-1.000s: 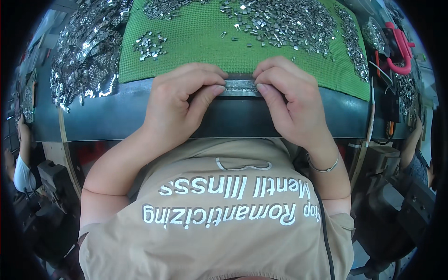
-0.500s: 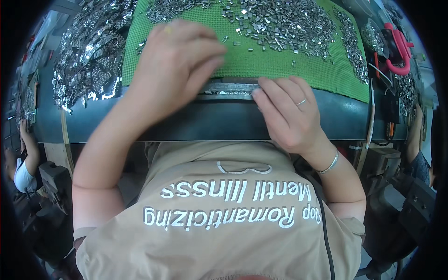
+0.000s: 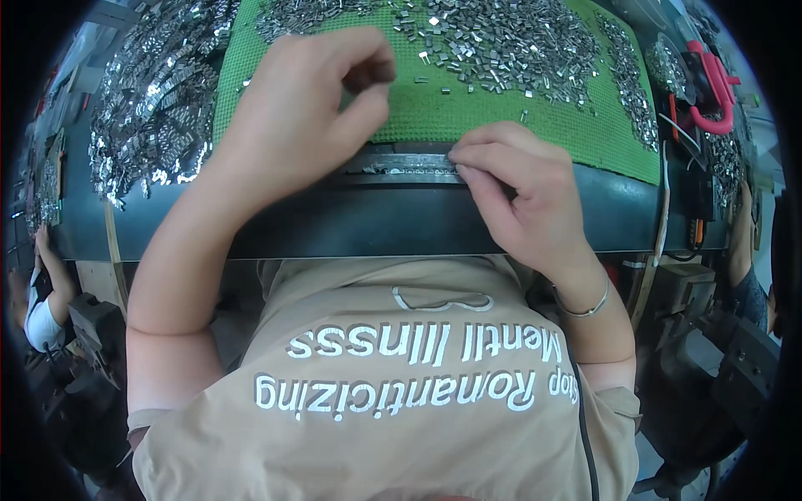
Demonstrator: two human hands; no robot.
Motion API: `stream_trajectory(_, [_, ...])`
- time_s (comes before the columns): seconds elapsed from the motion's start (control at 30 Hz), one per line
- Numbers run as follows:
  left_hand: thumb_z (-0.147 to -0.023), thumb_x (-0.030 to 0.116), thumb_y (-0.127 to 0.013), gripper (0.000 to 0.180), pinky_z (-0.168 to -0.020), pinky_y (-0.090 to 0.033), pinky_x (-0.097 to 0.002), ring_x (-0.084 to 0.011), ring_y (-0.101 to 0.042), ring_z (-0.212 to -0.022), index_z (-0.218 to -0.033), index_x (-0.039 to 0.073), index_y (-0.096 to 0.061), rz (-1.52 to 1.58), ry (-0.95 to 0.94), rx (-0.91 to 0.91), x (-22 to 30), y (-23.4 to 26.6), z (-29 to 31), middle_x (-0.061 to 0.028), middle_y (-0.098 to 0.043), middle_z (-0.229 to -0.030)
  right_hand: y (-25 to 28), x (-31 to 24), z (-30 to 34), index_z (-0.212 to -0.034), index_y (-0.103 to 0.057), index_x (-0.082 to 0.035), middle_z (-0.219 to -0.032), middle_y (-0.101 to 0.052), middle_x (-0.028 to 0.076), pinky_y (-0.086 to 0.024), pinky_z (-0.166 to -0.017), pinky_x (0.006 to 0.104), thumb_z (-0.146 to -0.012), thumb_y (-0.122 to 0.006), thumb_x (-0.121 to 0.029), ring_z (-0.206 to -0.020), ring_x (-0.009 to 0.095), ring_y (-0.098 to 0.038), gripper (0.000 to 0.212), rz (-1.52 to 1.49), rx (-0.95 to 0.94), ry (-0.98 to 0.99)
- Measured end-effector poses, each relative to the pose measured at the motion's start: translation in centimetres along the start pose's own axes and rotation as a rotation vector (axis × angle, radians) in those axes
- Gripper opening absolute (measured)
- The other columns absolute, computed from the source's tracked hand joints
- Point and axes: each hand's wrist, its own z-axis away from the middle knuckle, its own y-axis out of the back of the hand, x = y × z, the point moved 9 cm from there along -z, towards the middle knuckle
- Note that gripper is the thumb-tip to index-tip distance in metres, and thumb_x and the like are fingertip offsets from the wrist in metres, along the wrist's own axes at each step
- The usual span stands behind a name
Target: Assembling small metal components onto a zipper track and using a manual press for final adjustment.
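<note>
I see right hand (image 3: 526, 184) grip pinching right end of rail (image 3: 401, 164) | rail on counter (image 3: 334, 230), along mat (image 3: 447, 117) near edge, long axis left-right | left hand (image 3: 305, 108) over mat, its grip curled, can't tell if loaded; rail bodyward | right nearer

Pretty decent light, bright and seemingly from overhead, with a dark shadow tucked under the curled left fingers (image 3: 373, 48). Sparkly glare on the heaped metal pieces (image 3: 159, 92) left of them, dull sheen on the table (image 3: 351, 225) below. Fisheye bends everything well out from the fingers, fading into black corners.
</note>
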Motion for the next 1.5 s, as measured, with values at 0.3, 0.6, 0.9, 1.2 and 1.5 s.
stream_trajectory(0.3, [-0.084,0.000,-0.071,0.006,-0.079,-0.053,-0.0305,-0.0213,-0.070,-0.090,-0.090,-0.001,-0.071,0.275,0.151,0.019,0.7,-1.4,4.6,-0.0114,-0.073,-0.095,-0.9,-3.0,1.2,-0.090,-0.064,0.001,-0.102,-0.063,0.010,-0.047,-0.079,0.0383,-0.075,-0.071,-0.008,-0.091,0.030,-0.060,0.019,0.412,-0.037,0.310])
stream_trajectory(0.6, [-0.080,-0.001,-0.071,0.016,-0.075,-0.054,-0.0341,-0.0265,-0.069,-0.085,-0.095,0.002,-0.069,-0.111,-0.050,0.051,2.9,-2.5,5.8,-0.0136,-0.072,-0.098,-0.1,1.0,-4.8,-0.080,-0.067,-0.003,-0.083,-0.062,0.012,-0.045,-0.076,0.0445,-0.077,-0.071,-0.013,-0.084,0.033,-0.060,0.011,0.251,-0.012,0.082])
stream_trajectory(0.9, [-0.080,0.011,-0.071,0.011,-0.082,-0.045,-0.0417,-0.0277,-0.064,-0.089,-0.090,0.006,-0.071,-0.183,-0.119,0.047,1.4,-0.4,3.5,-0.0072,-0.069,-0.093,-2.8,3.5,-7.7,-0.069,-0.070,-0.004,-0.073,-0.068,0.015,-0.043,-0.075,0.0469,-0.076,-0.074,-0.019,-0.076,0.032,-0.068,0.017,0.619,-0.108,-0.217])
stream_trajectory(1.2, [-0.082,0.014,-0.070,0.014,-0.080,-0.047,-0.0411,-0.0305,-0.064,-0.090,-0.090,0.003,-0.071,-0.477,-0.130,-0.023,-1.1,-3.3,-3.5,-0.0085,-0.068,-0.093,0.0,0.2,-3.8,-0.076,-0.062,-0.003,-0.076,-0.056,0.012,-0.044,-0.066,0.0432,-0.079,-0.069,-0.009,-0.073,0.035,-0.058,0.009,0.218,-0.086,0.085])
stream_trajectory(1.5, [-0.084,0.011,-0.069,0.013,-0.079,-0.049,-0.0394,-0.0298,-0.064,-0.088,-0.090,0.000,-0.067,-0.299,-0.064,-0.049,-1.3,-3.0,-2.3,-0.0102,-0.067,-0.092,2.8,1.0,-3.2,-0.078,-0.060,0.001,-0.072,-0.058,0.017,-0.047,-0.062,0.0422,-0.080,-0.066,-0.003,-0.069,0.036,-0.060,0.008,0.184,-0.003,-0.044])
